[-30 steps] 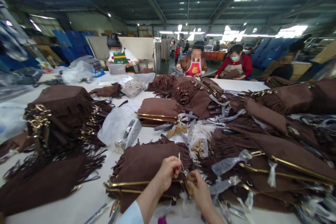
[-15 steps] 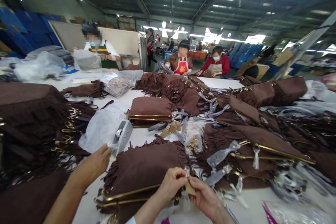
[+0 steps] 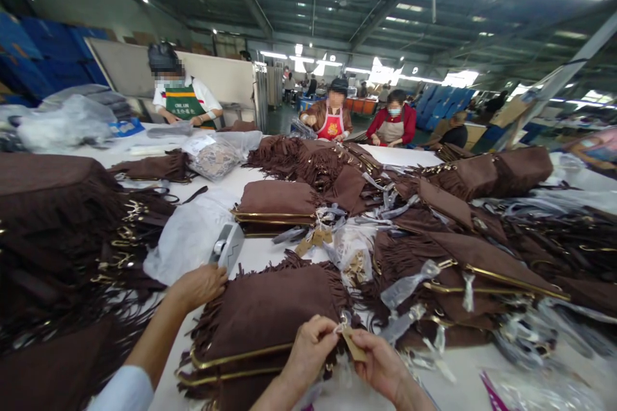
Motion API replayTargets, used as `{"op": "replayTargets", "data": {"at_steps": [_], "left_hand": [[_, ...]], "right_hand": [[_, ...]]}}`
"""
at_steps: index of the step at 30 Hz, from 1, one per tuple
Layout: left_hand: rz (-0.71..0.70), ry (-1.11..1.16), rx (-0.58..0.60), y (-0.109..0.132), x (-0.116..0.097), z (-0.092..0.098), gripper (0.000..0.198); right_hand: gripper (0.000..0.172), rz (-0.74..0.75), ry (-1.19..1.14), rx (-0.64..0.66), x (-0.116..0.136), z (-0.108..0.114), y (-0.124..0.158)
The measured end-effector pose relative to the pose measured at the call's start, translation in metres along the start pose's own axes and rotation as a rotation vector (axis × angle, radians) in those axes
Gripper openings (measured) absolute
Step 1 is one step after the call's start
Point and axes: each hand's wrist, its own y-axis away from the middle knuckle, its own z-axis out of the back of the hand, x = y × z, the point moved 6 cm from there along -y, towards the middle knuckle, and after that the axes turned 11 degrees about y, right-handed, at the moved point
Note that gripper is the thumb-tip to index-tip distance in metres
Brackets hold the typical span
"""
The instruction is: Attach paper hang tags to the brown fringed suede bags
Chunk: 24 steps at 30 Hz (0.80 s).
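My left hand (image 3: 308, 350) and my right hand (image 3: 383, 365) meet low in the view over a brown fringed suede bag (image 3: 270, 314) with gold trim. Both are closed in a pinch on a small tan hang tag (image 3: 355, 348) and its thin string at the bag's right corner. The bag lies flat on the white table (image 3: 463, 369), on top of another like it.
A co-worker's hand (image 3: 198, 286) reaches in from the left toward a grey tape dispenser (image 3: 229, 245) beside a clear plastic bag (image 3: 186, 237). Stacks of brown fringed bags (image 3: 58, 205) and plastic-wrapped straps (image 3: 409, 282) cover the table. Several people (image 3: 332, 117) work at the far side.
The view swung right and down. A co-worker's arm came in from the left and reached up to the tape dispenser. My hands stayed pinched on the tag, sinking lower in view.
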Motion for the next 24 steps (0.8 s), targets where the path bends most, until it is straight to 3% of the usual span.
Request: {"op": "replayTargets", "data": {"at_steps": [6, 12, 15, 18, 24], "left_hand": [[0.164, 0.143, -0.081, -0.005, 0.010, 0.000, 0.017], [0.037, 0.018, 0.003, 0.009, 0.000, -0.015, 0.013], [0.053, -0.071, 0.007, 0.021, 0.005, -0.024, 0.017], [0.128, -0.055, -0.034, 0.028, 0.014, -0.027, 0.012], [0.334, 0.084, -0.226, 0.015, 0.030, -0.024, 0.030]], "right_hand": [[0.013, -0.015, -0.053, -0.023, 0.001, 0.000, 0.005], [0.025, 0.104, -0.093, -0.030, -0.001, -0.013, 0.001], [0.029, 0.157, -0.109, -0.048, -0.004, -0.017, -0.002], [0.033, 0.201, -0.117, -0.069, -0.004, -0.018, -0.001], [0.030, 0.192, -0.007, -0.007, -0.002, -0.028, 0.009]]}}
